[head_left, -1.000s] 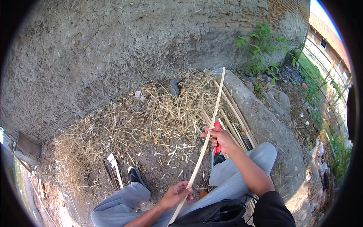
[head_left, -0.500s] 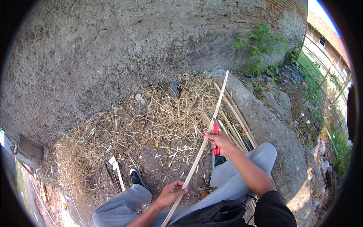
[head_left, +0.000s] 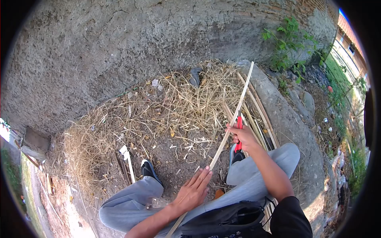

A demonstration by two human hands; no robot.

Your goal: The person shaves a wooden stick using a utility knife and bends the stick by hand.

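A long, pale wooden strip (head_left: 224,143), possibly bamboo, runs slantwise from my lap toward the wall. My right hand (head_left: 245,137) is closed around a red utility knife (head_left: 239,123), whose blade end lies against the strip; the thumb and fingers also touch the strip. Lower down, my left hand (head_left: 193,190) lies over the strip with its fingers long and close together and the thumb on the right side. The palm side is hidden, but the strip passes beneath this hand and reappears near my lap.
More strips (head_left: 260,115) lie along a concrete ledge (head_left: 291,137) on the right. Dry straw-like shavings (head_left: 198,95) cover the ground below a rough wall (head_left: 131,43). A grey object (head_left: 195,76) rests on them. A black bag (head_left: 226,220) sits at my lap; a green plant (head_left: 287,43) grows behind.
My left hand has gone from a curled pinch to longer fingers laid over the strip, slightly farther up it. The right hand keeps the knife at the strip. The whole view has shifted slightly.
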